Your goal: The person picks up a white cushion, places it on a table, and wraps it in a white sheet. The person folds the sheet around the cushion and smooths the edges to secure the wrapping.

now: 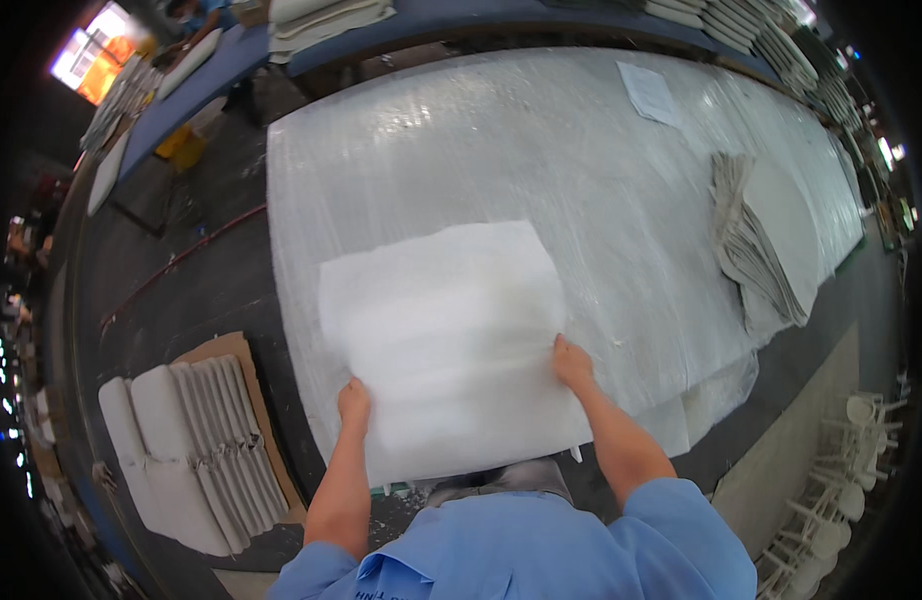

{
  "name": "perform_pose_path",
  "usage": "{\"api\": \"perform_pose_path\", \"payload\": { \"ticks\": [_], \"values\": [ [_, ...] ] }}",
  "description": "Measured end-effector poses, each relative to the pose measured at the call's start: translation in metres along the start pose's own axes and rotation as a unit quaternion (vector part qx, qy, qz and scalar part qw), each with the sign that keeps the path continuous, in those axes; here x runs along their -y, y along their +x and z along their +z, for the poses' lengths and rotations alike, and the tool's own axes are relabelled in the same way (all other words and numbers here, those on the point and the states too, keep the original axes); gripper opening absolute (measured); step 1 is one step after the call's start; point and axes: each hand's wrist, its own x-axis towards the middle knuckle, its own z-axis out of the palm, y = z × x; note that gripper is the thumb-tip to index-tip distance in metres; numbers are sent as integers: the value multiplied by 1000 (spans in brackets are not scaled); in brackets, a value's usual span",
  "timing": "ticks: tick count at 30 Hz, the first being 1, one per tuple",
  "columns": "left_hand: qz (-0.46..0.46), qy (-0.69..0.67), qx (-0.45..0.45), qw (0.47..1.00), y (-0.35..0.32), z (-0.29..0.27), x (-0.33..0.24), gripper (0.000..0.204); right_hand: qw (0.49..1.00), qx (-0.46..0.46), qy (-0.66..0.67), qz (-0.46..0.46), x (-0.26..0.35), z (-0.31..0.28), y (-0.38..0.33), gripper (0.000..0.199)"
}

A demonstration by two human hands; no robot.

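Note:
A white sheet of soft padding [451,330], roughly square, lies spread in front of me. Its far part rests on a large surface wrapped in clear plastic [481,130], and its near edge reaches close to my waist. My left hand [354,405] is closed on the sheet's left edge. On the right edge, a little farther from me, my right hand [573,362] grips the same sheet with fingers pressed together. To the right, a pile of folded grey fabric covers [746,240] lies on the plastic beside a pale flat piece [784,225].
At lower left, a row of pale cushions [196,450] rests on cardboard [256,385]. Blue tables [431,25] with stacked pale pieces run along the back, where another person [206,18] works. A paper sheet [649,94] lies far right; white chair-like frames [826,510] stand lower right.

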Motion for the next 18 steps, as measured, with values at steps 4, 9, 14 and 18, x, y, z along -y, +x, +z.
{"api": "perform_pose_path", "payload": {
  "ticks": [4,9,14,18],
  "values": [
    [154,68,-91,981,4,-16,-4,46,979,-188,-30,-71,-22,-13,5,57],
    [207,-203,-135,947,24,-34,-8,50,941,-168,277,-98,11,-21,11,59],
    [39,-125,-5,991,42,-33,-79,55,951,-179,221,-119,29,-15,51,42],
    [157,-193,-21,968,66,-23,-86,48,935,-166,292,-110,48,-16,65,28]
  ]
}}
